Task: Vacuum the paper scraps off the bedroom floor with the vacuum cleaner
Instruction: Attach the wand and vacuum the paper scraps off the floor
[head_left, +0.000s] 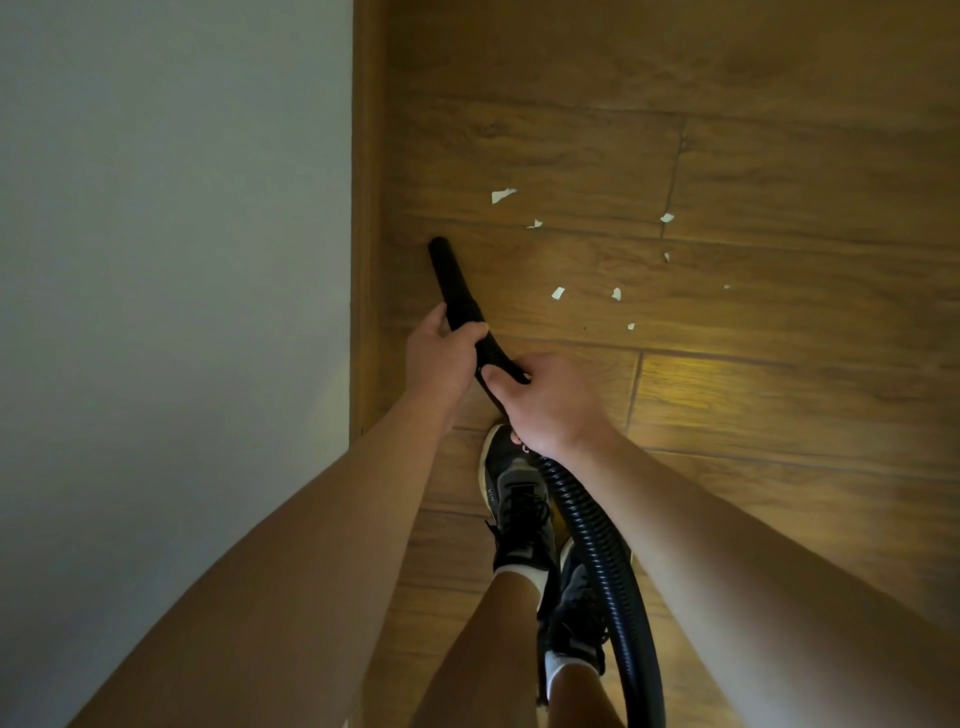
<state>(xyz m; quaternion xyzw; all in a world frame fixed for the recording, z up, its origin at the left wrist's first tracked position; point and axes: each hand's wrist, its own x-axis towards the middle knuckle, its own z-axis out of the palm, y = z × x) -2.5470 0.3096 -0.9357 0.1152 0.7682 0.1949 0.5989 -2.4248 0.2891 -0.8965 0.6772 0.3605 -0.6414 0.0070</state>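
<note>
Head view: both hands grip the vacuum hose near paper scraps.

Floor — wood-grain boards, satin sheen, with a matching wooden skirting. Wall — smooth matt paint. Hose: ribbed black plastic, slightly glossy. Nozzle: smooth black plastic. Scraps: white paper, torn-edged.

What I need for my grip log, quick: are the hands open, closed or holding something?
Left hand: closed, holding the vacuum hose.
Right hand: closed, holding the vacuum hose too.
</note>
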